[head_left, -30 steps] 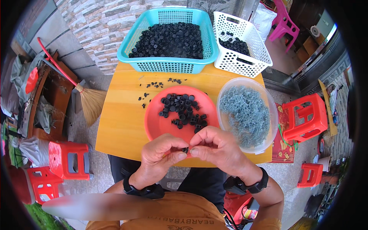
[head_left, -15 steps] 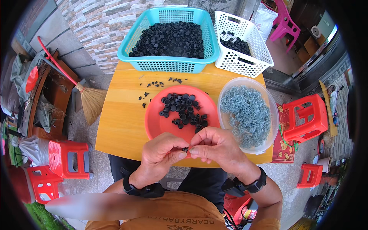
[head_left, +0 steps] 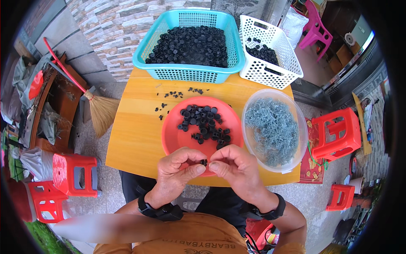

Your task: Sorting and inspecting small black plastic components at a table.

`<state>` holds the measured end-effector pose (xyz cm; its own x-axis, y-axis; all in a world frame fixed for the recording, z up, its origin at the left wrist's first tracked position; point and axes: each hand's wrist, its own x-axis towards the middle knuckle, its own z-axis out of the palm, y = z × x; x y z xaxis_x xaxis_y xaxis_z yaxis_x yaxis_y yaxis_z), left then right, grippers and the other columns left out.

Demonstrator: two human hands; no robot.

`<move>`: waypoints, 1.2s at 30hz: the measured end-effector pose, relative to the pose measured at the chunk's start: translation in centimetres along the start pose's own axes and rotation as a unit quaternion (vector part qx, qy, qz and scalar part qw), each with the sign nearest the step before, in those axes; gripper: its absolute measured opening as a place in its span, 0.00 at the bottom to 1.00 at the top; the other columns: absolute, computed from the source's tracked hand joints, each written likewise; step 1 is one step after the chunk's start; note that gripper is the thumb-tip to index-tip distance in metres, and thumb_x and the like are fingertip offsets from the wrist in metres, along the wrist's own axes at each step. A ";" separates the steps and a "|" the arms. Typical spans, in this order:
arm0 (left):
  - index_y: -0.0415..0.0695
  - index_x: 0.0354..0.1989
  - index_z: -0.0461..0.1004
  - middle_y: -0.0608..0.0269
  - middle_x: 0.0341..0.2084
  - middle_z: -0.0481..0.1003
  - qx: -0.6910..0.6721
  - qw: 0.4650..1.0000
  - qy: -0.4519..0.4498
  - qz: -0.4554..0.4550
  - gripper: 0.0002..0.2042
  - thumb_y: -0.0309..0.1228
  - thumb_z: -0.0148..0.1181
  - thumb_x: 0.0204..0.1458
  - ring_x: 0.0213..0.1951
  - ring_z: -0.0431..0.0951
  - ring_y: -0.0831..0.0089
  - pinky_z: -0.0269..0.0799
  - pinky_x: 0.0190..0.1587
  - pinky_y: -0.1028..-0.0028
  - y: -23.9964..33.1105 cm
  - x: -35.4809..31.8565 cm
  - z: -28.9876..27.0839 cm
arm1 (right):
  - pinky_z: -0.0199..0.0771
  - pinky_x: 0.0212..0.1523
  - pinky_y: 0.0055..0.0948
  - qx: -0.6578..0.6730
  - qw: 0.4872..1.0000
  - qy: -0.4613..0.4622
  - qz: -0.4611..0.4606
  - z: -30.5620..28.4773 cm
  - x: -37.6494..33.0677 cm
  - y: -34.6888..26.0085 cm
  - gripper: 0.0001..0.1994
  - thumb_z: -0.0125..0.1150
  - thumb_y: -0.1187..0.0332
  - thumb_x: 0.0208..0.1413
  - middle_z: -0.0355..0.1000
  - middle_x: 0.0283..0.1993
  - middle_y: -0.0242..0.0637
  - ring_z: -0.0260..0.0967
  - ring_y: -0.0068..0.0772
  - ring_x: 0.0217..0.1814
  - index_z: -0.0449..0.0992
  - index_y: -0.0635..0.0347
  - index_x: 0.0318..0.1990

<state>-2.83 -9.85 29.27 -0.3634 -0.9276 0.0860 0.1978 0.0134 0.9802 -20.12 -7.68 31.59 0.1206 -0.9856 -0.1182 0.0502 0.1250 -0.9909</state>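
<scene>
My left hand pinches a small black plastic cap between thumb and forefinger, above the near rim of a round red plate. Close on its right, the thumb and forefinger of my right hand are pressed together. Whatever they hold, if anything, is too small to make out. Several loose black caps lie on the plate. Beside it to the right stands an oval clear plastic tub with a heap of small silvery metal screws.
At the table's back are a turquoise basket and a white basket, both holding black parts. Small black bits are scattered on the wooden table. Red stools and a broom stand around it.
The black cap shows more plainly between my left fingers now. My right fingertips have shifted slightly and closed beside it. The whole view has moved a little.
</scene>
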 end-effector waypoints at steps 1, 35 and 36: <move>0.36 0.38 0.71 0.65 0.32 0.72 -0.001 1.000 0.000 0.001 0.09 0.19 0.60 0.47 0.36 0.71 0.81 0.68 0.41 0.81 0.0 -0.1 0.1 | 0.68 0.30 0.18 -0.017 0.999 0.007 -0.030 0.1 0.0 0.5 0.05 0.58 0.74 0.52 0.70 0.30 0.33 0.66 0.17 0.31 0.69 0.65 0.34; 0.36 0.39 0.69 0.67 0.32 0.70 -0.049 0.997 0.058 -0.003 0.08 0.21 0.57 0.51 0.35 0.69 0.84 0.67 0.40 0.82 -1.5 -0.2 -1.0 | 0.64 0.32 0.36 -0.571 0.769 0.039 -0.284 -1.4 4.8 1.8 0.13 0.58 0.82 0.31 0.64 0.29 0.38 0.62 0.43 0.34 0.72 0.61 0.30; 0.36 0.39 0.69 0.67 0.32 0.70 -0.047 0.997 0.061 -0.006 0.08 0.21 0.57 0.51 0.35 0.69 0.84 0.67 0.40 0.82 -1.3 -0.2 -1.0 | 0.65 0.31 0.36 -0.517 0.804 0.063 -0.287 -1.0 4.3 1.7 0.12 0.61 0.81 0.33 0.66 0.29 0.38 0.64 0.42 0.33 0.72 0.61 0.30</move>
<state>-2.14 -10.04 27.81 -0.2543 -0.9660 0.0468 0.2800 -0.0273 0.9596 -20.54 -11.86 29.34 0.2664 -0.8594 0.4363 -0.7969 -0.4511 -0.4019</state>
